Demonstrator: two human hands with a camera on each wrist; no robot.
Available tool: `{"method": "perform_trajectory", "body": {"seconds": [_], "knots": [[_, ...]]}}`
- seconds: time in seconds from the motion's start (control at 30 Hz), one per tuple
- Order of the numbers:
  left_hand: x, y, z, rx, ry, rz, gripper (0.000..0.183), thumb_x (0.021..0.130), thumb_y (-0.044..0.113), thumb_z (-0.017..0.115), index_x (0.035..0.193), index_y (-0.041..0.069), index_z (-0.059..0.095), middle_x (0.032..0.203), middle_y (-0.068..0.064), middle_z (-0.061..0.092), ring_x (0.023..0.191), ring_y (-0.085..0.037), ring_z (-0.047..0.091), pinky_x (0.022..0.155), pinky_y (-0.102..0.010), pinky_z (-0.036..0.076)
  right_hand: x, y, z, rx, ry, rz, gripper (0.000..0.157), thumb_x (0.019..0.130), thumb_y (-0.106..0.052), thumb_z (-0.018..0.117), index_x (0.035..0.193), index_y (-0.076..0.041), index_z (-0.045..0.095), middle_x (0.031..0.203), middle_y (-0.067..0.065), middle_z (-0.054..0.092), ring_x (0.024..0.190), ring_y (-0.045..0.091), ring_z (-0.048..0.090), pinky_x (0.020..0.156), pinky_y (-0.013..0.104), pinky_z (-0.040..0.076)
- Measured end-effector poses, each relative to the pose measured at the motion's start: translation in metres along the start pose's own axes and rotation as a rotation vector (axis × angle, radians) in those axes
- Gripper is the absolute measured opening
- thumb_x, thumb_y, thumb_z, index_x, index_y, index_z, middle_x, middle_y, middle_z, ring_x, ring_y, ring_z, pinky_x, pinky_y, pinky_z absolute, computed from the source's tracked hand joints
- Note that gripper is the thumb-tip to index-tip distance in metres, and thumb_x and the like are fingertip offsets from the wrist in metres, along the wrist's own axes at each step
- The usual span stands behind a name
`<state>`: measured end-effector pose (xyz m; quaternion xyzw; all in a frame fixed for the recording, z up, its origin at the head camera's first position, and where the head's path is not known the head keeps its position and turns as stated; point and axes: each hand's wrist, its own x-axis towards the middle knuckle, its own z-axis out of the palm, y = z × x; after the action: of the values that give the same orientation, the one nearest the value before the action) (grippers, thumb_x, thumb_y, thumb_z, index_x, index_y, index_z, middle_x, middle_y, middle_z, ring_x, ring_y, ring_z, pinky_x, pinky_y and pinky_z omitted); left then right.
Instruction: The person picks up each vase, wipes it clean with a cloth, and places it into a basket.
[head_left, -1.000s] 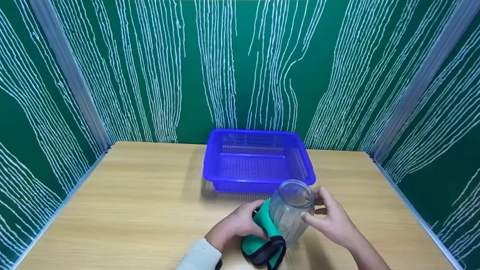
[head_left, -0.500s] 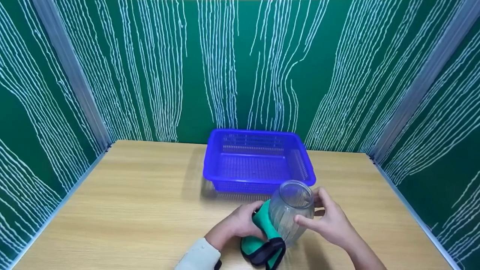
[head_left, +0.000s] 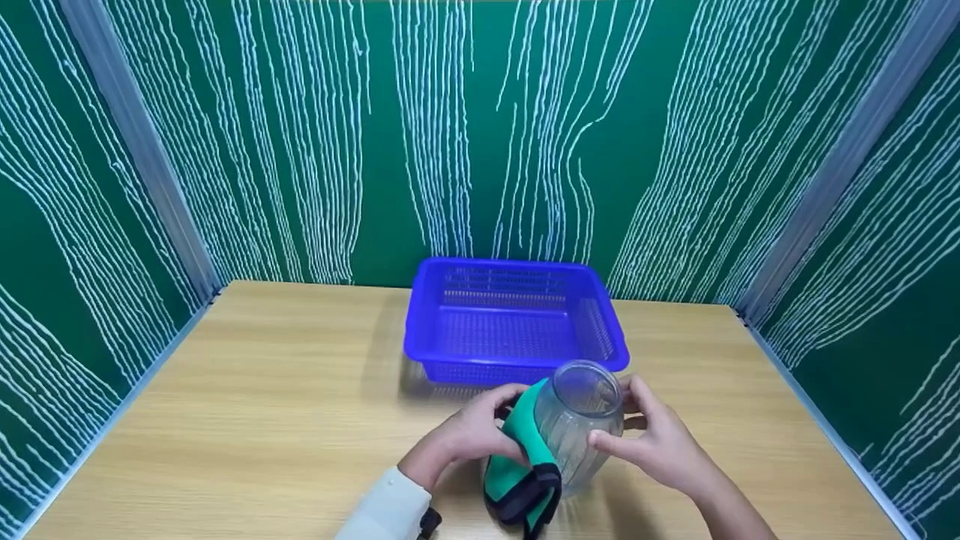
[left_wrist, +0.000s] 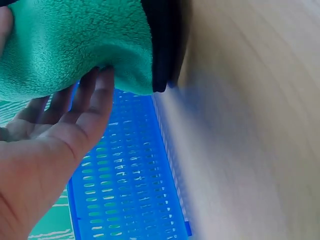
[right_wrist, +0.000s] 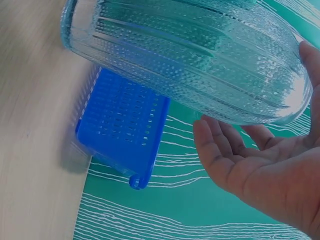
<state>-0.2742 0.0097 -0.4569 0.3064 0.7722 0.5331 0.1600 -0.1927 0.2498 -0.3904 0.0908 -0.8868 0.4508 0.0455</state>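
A clear, ribbed glass vase [head_left: 574, 450] stands slightly tilted over the table's near part, with a round end facing up. My right hand [head_left: 660, 446] holds its right side, the thumb in front and the fingers behind. In the right wrist view, dimpled texture covers the vase [right_wrist: 200, 60], and the fingers of the hand [right_wrist: 270, 170] curve along it. My left hand [head_left: 476, 431] grips a green towel [head_left: 529, 435] with black edging against the vase's left side. The towel's fluffy pile [left_wrist: 90, 45] shows in the left wrist view, where it hides some fingertips.
Just beyond the vase sits a blue plastic basket [head_left: 517, 361] with perforated walls, close to the back wall. Green walls [head_left: 480, 150] with wavy white lines enclose the wooden table [head_left: 285, 390] at the back and both sides.
My left hand and the towel have shifted slightly up along the vase's side. Earlier, my right thumb slid a little left across the glass. The basket stays put.
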Motion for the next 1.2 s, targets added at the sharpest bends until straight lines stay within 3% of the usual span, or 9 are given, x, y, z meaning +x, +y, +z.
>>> {"method": "perform_trajectory", "body": {"seconds": [0.3,0.63,0.77,0.93,1.03,1.2], "knots": [[-0.002,0.001,-0.004,0.045,0.057,0.046,0.076,0.05,0.029,0.083,0.115,0.042,0.046,0.1,0.012,0.056,0.089,-0.01,0.052,0.074,-0.027,0.045,0.002,0.0,0.0,0.012,-0.024,0.003,0.056,0.067,-0.037,0.073,0.112,-0.02,0.043,0.103,0.001,0.056,0.096,0.015,0.052,0.082,0.032,0.044],[-0.002,0.019,-0.012,-0.013,0.075,0.099,0.075,0.053,0.027,0.082,0.118,0.039,0.047,0.103,0.008,0.055,0.089,-0.014,0.052,0.074,-0.029,0.045,0.003,0.001,0.0,0.021,-0.036,-0.01,0.057,0.067,-0.037,0.072,0.113,-0.02,0.043,0.105,0.001,0.056,0.098,0.015,0.052,0.085,0.034,0.043],[-0.004,0.028,-0.014,-0.022,0.082,0.097,0.073,0.055,0.027,0.081,0.119,0.039,0.047,0.106,0.01,0.055,0.092,-0.013,0.052,0.076,-0.027,0.045,0.003,0.0,-0.001,0.037,-0.05,-0.029,0.056,0.068,-0.035,0.072,0.114,-0.02,0.043,0.104,0.001,0.056,0.099,0.015,0.052,0.088,0.036,0.043],[-0.008,0.045,-0.015,-0.112,0.058,0.094,0.07,0.06,0.02,0.08,0.122,0.031,0.049,0.109,0.008,0.053,0.097,-0.01,0.054,0.08,-0.027,0.046,0.002,0.001,-0.001,0.041,-0.042,-0.048,0.054,0.069,-0.032,0.073,0.113,-0.019,0.044,0.103,-0.001,0.057,0.098,0.014,0.053,0.087,0.032,0.043],[-0.011,0.053,-0.014,-0.115,0.063,0.082,0.069,0.061,0.021,0.079,0.123,0.028,0.049,0.108,0.006,0.052,0.096,-0.011,0.054,0.079,-0.029,0.046,0.002,0.001,0.0,0.038,-0.041,-0.05,0.055,0.069,-0.032,0.073,0.114,-0.019,0.043,0.104,-0.002,0.056,0.098,0.013,0.053,0.085,0.03,0.044],[-0.006,0.051,-0.01,-0.063,0.105,0.067,0.066,0.06,0.029,0.078,0.119,0.037,0.049,0.105,0.01,0.051,0.094,-0.013,0.051,0.076,-0.03,0.045,0.002,0.001,-0.001,0.032,-0.047,-0.03,0.057,0.07,-0.031,0.072,0.116,-0.02,0.041,0.105,-0.001,0.054,0.096,0.015,0.052,0.081,0.03,0.045]]}}
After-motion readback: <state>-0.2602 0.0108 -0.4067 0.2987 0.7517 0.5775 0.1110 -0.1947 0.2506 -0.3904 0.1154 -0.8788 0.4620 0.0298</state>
